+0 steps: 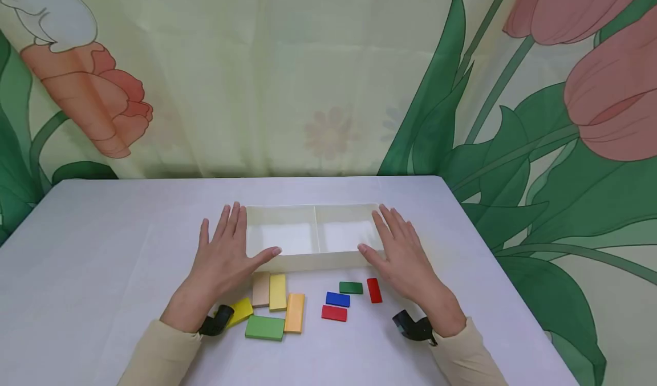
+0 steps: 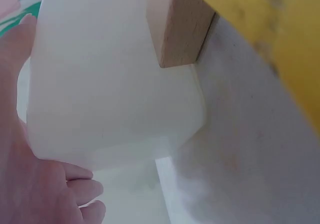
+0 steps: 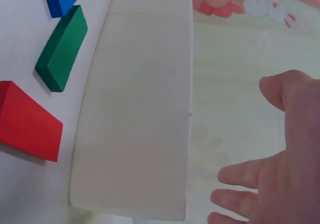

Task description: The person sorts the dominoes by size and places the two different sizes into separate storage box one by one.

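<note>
A pale two-compartment box (image 1: 318, 262) sits on the white-covered counter (image 1: 92, 243), between the person's left hand (image 1: 220, 266) and right hand (image 1: 404, 261). Both hands have their fingers straight and spread, gripping nothing. From the head view I cannot tell whether either hand touches the box. The right wrist view shows a gap between that hand's fingers and the front wall's edge; the left wrist view puts the left hand close against the box's end, though contact is unclear.

In front of the left half lie a beige block (image 1: 260, 289) and a yellow block (image 1: 278, 292) side by side, an orange block (image 1: 295, 313), a light green block (image 1: 264, 328) and a second yellow block (image 1: 240, 311), partly hidden by a black wrist camera (image 1: 217, 320). Only the left wrist view gives the beige block's wood grain.

Farther right are a blue block (image 1: 337, 299), a dark green block (image 1: 351, 288) and two red ones. The right wrist view reveals a dark speck (image 3: 190, 115) on the box's edge and, on the printed backdrop (image 1: 308, 61), a rabbit's head — cropped out of the head view.
</note>
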Available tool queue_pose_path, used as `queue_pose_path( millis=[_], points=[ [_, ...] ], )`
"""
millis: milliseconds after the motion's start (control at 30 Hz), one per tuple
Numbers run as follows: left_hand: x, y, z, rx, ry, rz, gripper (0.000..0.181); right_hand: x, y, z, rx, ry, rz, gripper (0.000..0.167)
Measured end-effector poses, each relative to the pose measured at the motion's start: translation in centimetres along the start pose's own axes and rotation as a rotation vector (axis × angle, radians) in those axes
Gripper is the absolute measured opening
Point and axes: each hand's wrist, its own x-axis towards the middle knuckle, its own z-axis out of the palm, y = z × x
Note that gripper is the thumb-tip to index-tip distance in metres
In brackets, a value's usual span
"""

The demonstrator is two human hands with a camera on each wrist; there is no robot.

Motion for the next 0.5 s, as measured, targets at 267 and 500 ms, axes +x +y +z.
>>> queue_pose_path(
  millis=[267, 500],
  points=[
    [0.3, 0.3, 0.0, -0.007, -0.009, -0.011, 0.121, -1.3, -0.3, -0.5, 0.121, 0.048, 0.024, 0.076],
    [0.3, 0.2, 0.1, -0.018, -0.008, -0.013, 0.121, -2.6, -0.4, -0.2, 0.19, 0.143, -0.023, 0.063]
  ],
)
